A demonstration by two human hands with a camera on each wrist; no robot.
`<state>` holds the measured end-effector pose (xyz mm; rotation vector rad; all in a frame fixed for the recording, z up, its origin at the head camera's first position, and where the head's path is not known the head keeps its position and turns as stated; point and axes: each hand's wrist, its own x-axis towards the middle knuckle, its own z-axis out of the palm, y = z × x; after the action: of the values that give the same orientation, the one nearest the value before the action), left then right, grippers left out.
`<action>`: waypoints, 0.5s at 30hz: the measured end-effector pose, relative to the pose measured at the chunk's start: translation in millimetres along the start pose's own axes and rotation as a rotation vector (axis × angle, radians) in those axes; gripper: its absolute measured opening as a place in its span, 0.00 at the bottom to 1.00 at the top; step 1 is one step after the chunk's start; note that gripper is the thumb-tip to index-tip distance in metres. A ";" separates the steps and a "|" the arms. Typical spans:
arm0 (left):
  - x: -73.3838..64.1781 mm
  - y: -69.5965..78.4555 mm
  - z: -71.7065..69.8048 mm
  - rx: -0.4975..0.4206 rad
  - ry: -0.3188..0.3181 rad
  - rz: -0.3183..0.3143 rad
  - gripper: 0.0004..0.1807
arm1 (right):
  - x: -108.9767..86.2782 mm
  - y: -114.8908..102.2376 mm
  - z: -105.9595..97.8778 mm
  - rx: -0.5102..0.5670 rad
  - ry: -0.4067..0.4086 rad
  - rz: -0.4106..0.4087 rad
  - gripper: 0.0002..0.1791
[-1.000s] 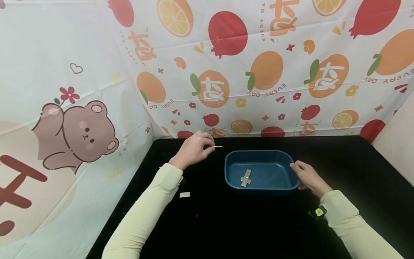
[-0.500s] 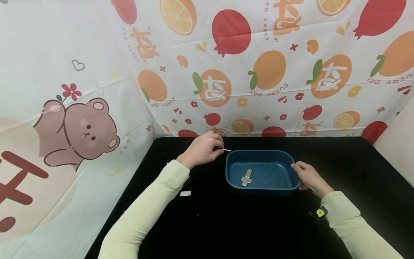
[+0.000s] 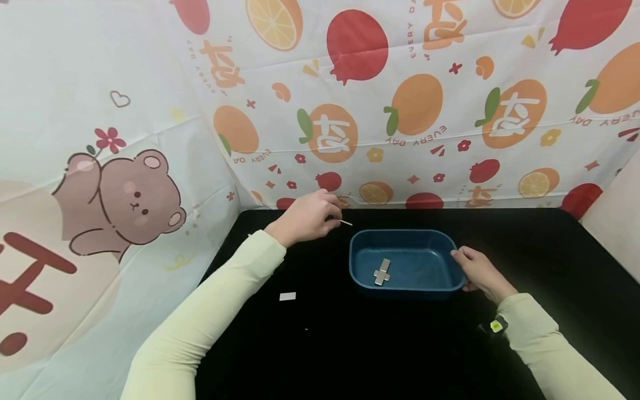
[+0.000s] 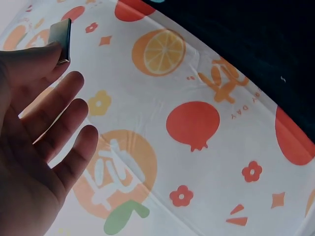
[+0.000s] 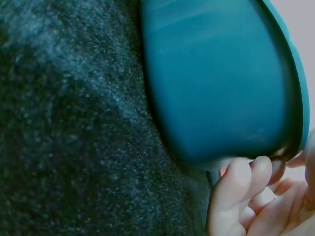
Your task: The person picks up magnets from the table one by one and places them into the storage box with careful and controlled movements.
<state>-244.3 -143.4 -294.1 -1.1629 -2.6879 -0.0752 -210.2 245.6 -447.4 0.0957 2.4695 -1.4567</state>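
My left hand point(image 3: 307, 216) pinches a small flat rectangular metal piece point(image 4: 60, 40) between thumb and index finger. The other fingers stand half spread in the left wrist view. In the head view the piece shows edge-on as a thin light strip, just beyond the far left corner of a blue plastic basin point(image 3: 405, 288). My right hand point(image 3: 480, 272) grips the basin at its right end, thumb at the rim and fingers curled against the outer wall. Inside the basin, toward its near left, silvery rectangular metal pieces point(image 3: 382, 272) lie crosswise over one another.
A small white rectangle point(image 3: 287, 296) lies on the black table point(image 3: 375, 355) left of the basin. Nearer me there is a tiny pale speck point(image 3: 306, 329). A fruit-print cloth point(image 3: 370, 116) hangs behind the far table edge, and a bear-print cloth point(image 3: 132, 200) on the left.
My left hand moves right with the metal piece to the basin's far left corner, then draws slightly back left and away. My right hand keeps its grip on the basin.
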 end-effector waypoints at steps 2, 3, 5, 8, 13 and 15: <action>0.5 -0.2 -2.4 0.009 -0.010 -0.006 0.06 | -0.3 -0.8 -1.3 -0.003 0.000 -0.004 0.22; 0.6 -0.1 -2.8 0.010 -0.010 -0.006 0.06 | -0.5 -1.3 -1.7 -0.005 -0.001 -0.008 0.23; 1.4 0.5 -1.6 0.010 -0.008 0.000 0.06 | -0.8 -2.3 -2.2 -0.008 -0.003 -0.015 0.24; 4.6 3.2 4.5 0.001 -0.004 0.021 0.06 | -1.4 -2.8 -2.5 -0.010 -0.002 -0.013 0.24; 12.6 12.7 19.4 -0.014 -0.038 0.055 0.05 | -2.6 -1.8 -1.5 0.001 -0.008 -0.006 0.23; 16.3 17.5 24.2 -0.011 -0.064 0.064 0.05 | -2.6 -1.2 -0.8 0.006 -0.009 -0.007 0.23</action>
<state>-246.7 -116.6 -314.9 -1.2744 -2.7054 -0.0444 -208.0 245.9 -445.3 0.0813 2.4612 -1.4637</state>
